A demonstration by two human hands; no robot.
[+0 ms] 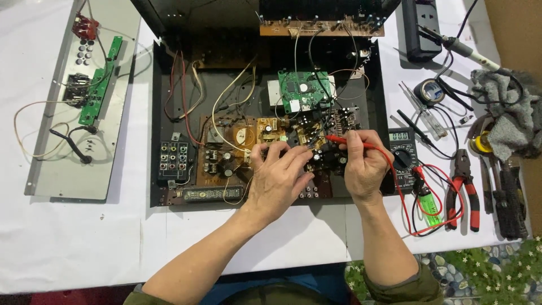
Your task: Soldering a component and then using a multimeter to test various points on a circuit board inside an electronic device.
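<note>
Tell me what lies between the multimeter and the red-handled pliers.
In the head view, the looping red test lead and a green lighter lie between the multimeter and the red-handled pliers.

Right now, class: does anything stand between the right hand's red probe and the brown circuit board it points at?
Nothing visible does. The right hand holds the red probe with its tip already among the brown circuit board parts. The left hand rests beside it, not across it.

— What's the furniture here?
— A table [68,248] under a white cloth fills most of the frame, evenly lit.
— And past its edge?
— At lower right, a floor [485,271] patterned with small white flowers and pebbles; at upper right, a plain brown surface [516,34].
</note>
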